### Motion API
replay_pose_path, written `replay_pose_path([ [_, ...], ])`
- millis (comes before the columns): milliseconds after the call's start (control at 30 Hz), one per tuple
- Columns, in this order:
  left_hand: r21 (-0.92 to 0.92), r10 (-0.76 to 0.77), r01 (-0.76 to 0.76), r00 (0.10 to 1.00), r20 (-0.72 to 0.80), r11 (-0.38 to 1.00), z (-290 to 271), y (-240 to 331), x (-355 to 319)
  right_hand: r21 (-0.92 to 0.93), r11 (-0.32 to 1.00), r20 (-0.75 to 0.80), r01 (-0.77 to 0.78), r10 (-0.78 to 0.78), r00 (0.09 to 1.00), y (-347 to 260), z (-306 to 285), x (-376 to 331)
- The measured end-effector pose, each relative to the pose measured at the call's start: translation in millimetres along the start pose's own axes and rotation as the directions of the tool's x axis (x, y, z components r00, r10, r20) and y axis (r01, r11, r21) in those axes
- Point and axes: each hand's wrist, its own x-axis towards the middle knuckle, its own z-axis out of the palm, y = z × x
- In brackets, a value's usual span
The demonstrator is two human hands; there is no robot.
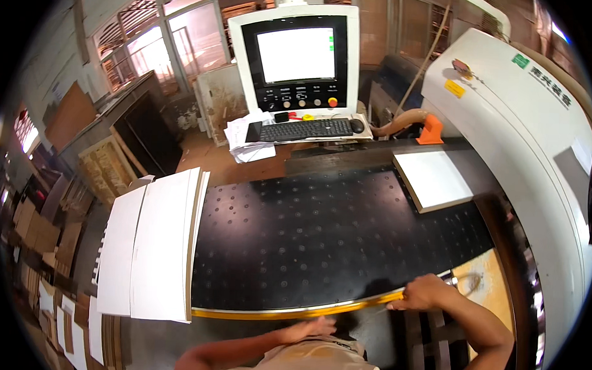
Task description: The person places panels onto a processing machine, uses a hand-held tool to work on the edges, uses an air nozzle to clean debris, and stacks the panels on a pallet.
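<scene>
My left hand is held low in front of my waist, just off the yellow front edge of a black machine table. Its fingers look stretched out and a little smeared, with nothing seen in them. Over the right part of that yellow edge is my right hand, its fingers curled closed; whatever they hold, if anything, is hidden. Close to the right wrist, a small metal fitting sits at the table's corner. White panels lie stacked along the table's left end.
A white panel rests at the table's back right, beside a large white machine housing. Behind the table stand a monitor and a keyboard with papers. An orange bracket is nearby. Cardboard is piled left.
</scene>
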Motion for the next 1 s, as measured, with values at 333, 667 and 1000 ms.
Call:
replay_pose_path([
  [333,0.067,0.032,-0.039,0.994,0.103,0.997,27,131,-27,0.112,0.913,-0.643,0.392,-0.235,0.729,-70,29,48],
  [667,0.034,0.136,-0.154,0.938,0.319,0.987,27,117,-22,0.400,0.878,-0.907,0.265,0.336,0.256,-44,88,44],
  [1000,0.688,-0.081,0.163,0.985,-0.150,0.707,-84,11,-63,0.531,0.241,-0.449,0.812,0.893,0.029,72,160,-35],
])
